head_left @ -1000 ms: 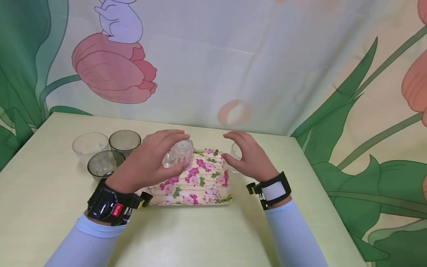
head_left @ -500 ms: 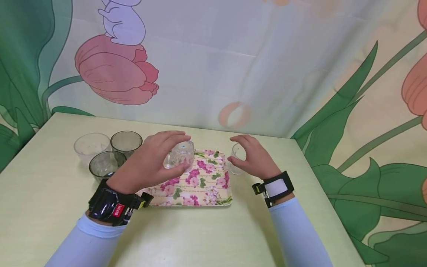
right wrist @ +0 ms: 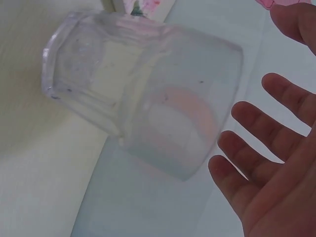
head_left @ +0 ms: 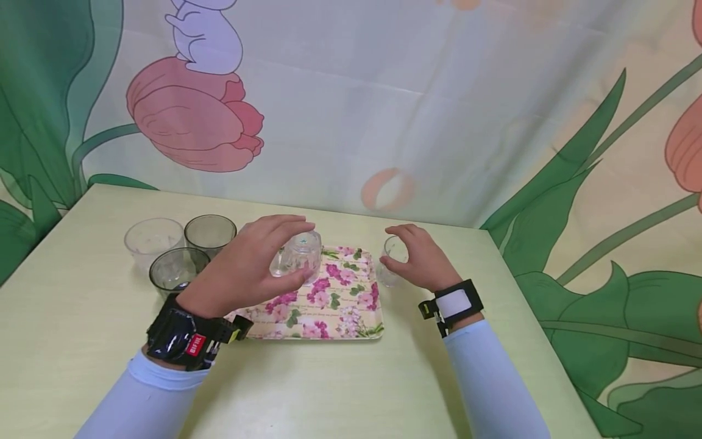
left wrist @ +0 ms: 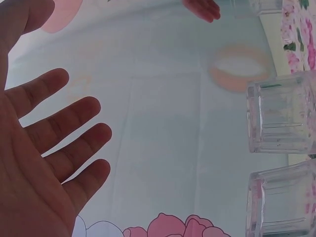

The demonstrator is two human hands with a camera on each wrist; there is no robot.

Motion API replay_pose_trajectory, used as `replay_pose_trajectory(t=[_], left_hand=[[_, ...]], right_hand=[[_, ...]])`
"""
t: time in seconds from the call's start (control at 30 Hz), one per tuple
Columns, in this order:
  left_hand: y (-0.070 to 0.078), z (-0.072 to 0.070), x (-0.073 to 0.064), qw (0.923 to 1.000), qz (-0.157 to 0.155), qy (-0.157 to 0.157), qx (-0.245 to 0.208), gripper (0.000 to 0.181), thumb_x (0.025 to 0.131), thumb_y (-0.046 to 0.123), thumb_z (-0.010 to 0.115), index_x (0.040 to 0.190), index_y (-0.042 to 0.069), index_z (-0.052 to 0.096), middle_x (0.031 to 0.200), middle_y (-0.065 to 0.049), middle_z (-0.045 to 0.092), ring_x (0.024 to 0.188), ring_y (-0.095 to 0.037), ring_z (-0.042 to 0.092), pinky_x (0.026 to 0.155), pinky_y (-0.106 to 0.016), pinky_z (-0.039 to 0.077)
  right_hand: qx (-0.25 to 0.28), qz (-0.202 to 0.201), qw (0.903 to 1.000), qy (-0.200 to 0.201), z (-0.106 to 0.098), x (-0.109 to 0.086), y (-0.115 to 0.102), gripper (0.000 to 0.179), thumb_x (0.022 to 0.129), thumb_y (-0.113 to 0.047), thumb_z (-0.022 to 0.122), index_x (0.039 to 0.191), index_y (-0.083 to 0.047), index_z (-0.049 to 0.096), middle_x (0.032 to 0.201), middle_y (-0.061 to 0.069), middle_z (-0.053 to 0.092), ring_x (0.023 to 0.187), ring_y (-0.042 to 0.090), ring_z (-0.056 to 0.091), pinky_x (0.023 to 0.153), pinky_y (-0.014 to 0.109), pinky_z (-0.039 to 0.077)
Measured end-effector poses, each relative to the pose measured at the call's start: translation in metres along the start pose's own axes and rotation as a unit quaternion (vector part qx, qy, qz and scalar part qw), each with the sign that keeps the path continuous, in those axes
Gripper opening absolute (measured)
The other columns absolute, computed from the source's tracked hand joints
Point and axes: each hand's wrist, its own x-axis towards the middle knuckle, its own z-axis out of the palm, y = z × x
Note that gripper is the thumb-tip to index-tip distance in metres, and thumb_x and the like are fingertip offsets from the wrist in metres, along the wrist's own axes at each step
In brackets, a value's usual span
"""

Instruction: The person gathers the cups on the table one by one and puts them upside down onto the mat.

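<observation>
My left hand [head_left: 249, 262] hovers with spread fingers above the left part of a floral tray [head_left: 334, 332]. Near its fingertips an upside-down clear glass [head_left: 304, 253] stands on that tray, another beside it. In the left wrist view a gap separates the hand [left wrist: 54, 148] from both clear glasses [left wrist: 281, 116]. Just right of the tray, an upright clear glass [head_left: 388, 277] stands on the table, partly behind my right hand [head_left: 421, 259]. The right wrist view has its fingers [right wrist: 249, 158] loosely spread by the rim of this glass [right wrist: 143, 94]; contact is unclear.
At the left of the table [head_left: 351, 390] stand a clear bowl-like glass [head_left: 150, 241] and two smoky ones, one farther back [head_left: 211, 228] and one nearer [head_left: 177, 271], partly hidden by my left arm. A printed curtain [head_left: 329, 122] hangs behind the table.
My right hand has shifted right, so more of the upright glass shows. The left hand stays almost still over the tray, and the glasses have not been moved. The head view drifts slightly.
</observation>
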Motion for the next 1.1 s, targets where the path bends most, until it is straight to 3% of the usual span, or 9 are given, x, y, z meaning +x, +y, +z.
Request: replay_pose_trajectory(t=[0.33,1.1], left_hand=[[-0.001,0.001,0.001,0.9999,0.015,0.004,-0.002,0.062,0.088,0.041,0.071,0.141,0.013,0.054,0.139,-0.008,0.057,0.132,-0.028,0.051,0.111,-0.051,0.041],[-0.002,0.001,-0.002,1.0,0.005,-0.007,0.002,0.061,0.089,0.042,0.07,0.141,0.015,0.054,0.139,-0.006,0.058,0.132,-0.026,0.051,0.111,-0.052,0.039]], right_hand=[[0.001,0.042,0.999,-0.012,0.005,-0.003,0.011,0.069,0.09,-0.05,0.069,0.146,-0.015,0.05,0.146,0.011,0.05,0.137,0.033,0.045,0.112,0.051,0.041],[0.006,0.078,0.9962,-0.038,0.016,0.0,0.017,0.079,0.088,-0.053,0.069,0.151,-0.015,0.041,0.151,0.014,0.043,0.14,0.035,0.04,0.112,0.055,0.041]])
